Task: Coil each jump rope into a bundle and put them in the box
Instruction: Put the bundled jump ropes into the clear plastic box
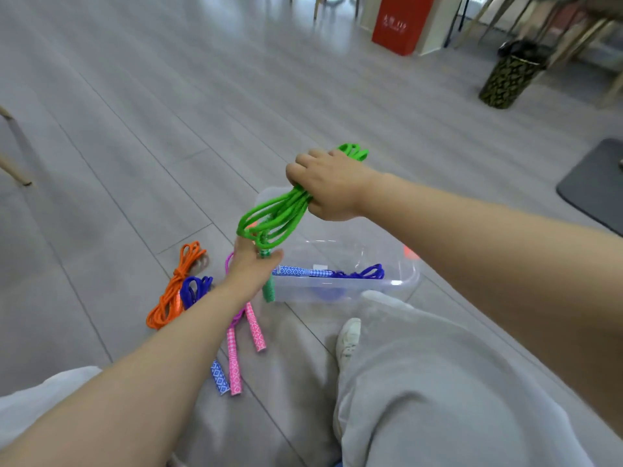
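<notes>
My right hand grips the gathered loops of a green jump rope above the clear plastic box. Below it, my left hand pinches the green rope's patterned handles, whose ends hang down in front of the box. Inside the box lies a coiled blue rope with a blue patterned handle. On the floor left of the box sit an orange rope bundle, a blue rope and a pink rope with pink patterned handles.
My legs in grey trousers and a white shoe lie right of the ropes. A dark patterned bin, a red box and chair legs stand far back right. A grey mat lies at the right edge.
</notes>
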`<state>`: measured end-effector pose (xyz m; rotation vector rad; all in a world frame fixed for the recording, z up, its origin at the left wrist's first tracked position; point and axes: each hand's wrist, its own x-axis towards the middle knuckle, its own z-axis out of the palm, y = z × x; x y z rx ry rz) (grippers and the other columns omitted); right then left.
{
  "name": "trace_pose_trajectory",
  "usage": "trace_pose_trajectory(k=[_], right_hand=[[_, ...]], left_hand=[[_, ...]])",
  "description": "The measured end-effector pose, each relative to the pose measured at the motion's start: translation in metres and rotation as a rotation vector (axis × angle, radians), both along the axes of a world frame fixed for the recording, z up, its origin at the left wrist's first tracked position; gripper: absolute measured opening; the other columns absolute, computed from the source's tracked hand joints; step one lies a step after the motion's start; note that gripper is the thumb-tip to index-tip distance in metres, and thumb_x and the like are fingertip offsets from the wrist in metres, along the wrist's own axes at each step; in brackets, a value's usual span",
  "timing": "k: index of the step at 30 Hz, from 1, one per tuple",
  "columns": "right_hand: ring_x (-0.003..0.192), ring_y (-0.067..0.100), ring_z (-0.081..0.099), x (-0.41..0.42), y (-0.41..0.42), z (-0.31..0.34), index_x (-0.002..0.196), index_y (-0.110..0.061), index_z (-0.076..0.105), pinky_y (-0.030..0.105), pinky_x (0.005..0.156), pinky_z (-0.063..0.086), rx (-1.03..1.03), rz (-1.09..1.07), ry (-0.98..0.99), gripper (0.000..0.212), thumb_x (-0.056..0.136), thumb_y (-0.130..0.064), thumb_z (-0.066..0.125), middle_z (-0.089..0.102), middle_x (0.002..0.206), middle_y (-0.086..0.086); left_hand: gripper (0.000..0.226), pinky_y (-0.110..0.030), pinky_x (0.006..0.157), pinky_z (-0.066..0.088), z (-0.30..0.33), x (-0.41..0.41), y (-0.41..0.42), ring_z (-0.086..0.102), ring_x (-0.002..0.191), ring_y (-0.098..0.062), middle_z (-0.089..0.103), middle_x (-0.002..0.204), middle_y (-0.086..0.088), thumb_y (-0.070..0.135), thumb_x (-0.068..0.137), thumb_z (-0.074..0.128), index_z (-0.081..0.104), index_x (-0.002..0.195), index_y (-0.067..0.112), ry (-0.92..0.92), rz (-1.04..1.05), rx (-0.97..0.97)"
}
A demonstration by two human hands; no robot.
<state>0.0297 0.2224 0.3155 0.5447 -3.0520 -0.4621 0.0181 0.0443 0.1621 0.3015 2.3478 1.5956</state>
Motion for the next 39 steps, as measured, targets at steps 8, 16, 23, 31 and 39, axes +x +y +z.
trace_pose_trajectory(k=[8, 16, 23, 31, 39], right_hand=[[0.096, 0.031, 0.050, 0.007, 0.053, -0.013, 0.108, -0.011, 0.048, 0.043, 0.078, 0.044, -0.182, -0.036, -0.009, 0.029, 0.082, -0.024, 0.047, 0.053, 0.105, 0.011], [0.084, 0.024, 0.043, 0.004, 0.095, -0.032, 0.104, -0.003, 0.051, 0.031, 0.075, 0.032, -0.442, -0.080, -0.005, 0.033, 0.077, -0.020, 0.043, 0.054, 0.100, 0.015], [0.096, 0.031, 0.049, -0.007, 0.126, -0.067, 0.107, -0.009, 0.050, 0.037, 0.077, 0.039, -0.304, -0.149, -0.047, 0.029, 0.079, -0.014, 0.050, 0.054, 0.104, 0.012], [0.105, 0.029, 0.053, 0.002, 0.160, -0.147, 0.115, -0.019, 0.049, 0.038, 0.086, 0.037, -0.148, -0.328, -0.225, 0.030, 0.086, -0.024, 0.050, 0.056, 0.114, 0.005], [0.106, 0.029, 0.054, -0.003, 0.157, -0.226, 0.120, -0.018, 0.049, 0.037, 0.079, 0.041, -0.197, -0.439, -0.289, 0.031, 0.093, -0.033, 0.052, 0.057, 0.116, 0.006]], left_hand=[[0.052, -0.026, 0.094, 0.038, -0.002, -0.008, 0.041, 0.052, 0.110, -0.014, 0.056, 0.117, 0.004, 0.015, 0.079, 0.072, 0.051, 0.128, 0.016, -0.092, -0.180, -0.005], [0.053, -0.012, 0.086, 0.045, -0.010, 0.001, 0.091, 0.053, 0.112, 0.002, 0.056, 0.133, 0.008, 0.012, 0.074, 0.067, 0.056, 0.126, 0.021, -0.360, -0.381, 0.272], [0.013, -0.039, 0.081, 0.049, -0.032, -0.016, 0.106, 0.065, 0.076, -0.021, 0.065, 0.068, 0.000, 0.017, 0.070, 0.066, 0.055, 0.077, 0.016, -0.365, -0.418, 0.051], [0.040, -0.026, 0.076, 0.040, -0.060, -0.083, 0.096, 0.057, 0.086, -0.016, 0.061, 0.102, 0.001, 0.038, 0.087, 0.065, 0.052, 0.121, 0.022, 0.073, -0.724, -0.548], [0.029, -0.032, 0.077, 0.042, -0.084, -0.127, 0.121, 0.058, 0.101, -0.029, 0.063, 0.111, -0.009, 0.038, 0.093, 0.051, 0.055, 0.110, 0.015, 0.340, -0.798, -1.074]])
